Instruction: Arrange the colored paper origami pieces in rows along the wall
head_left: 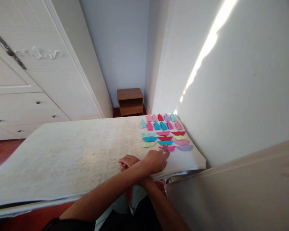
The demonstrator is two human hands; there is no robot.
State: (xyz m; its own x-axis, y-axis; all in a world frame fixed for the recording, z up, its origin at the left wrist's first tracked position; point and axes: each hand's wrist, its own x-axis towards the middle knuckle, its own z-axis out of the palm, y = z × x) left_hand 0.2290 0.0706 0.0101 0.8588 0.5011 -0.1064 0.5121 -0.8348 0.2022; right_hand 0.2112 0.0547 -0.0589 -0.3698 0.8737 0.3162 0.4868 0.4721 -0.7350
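My arms are crossed over the white tabletop [62, 154]. My left hand [156, 160], with a ring on one finger, reaches right, and its fingertips pinch a magenta paper boat [170, 148] in the nearest row. Around that boat lie several folded paper boats [165, 138] in blue, red, yellow, pink and purple, laid out in rows. Behind them are two rows of small folded paper darts [160, 122]. My right hand [126, 161] rests on the table to the left with its fingers curled. Something reddish shows under them, and I cannot make it out.
A pale wall [231, 96] runs along the table's right side, right next to the paper shapes. A white wardrobe with drawers [26, 96] stands at the left. A small wooden bedside cabinet [130, 101] sits on the floor beyond the table's far edge.
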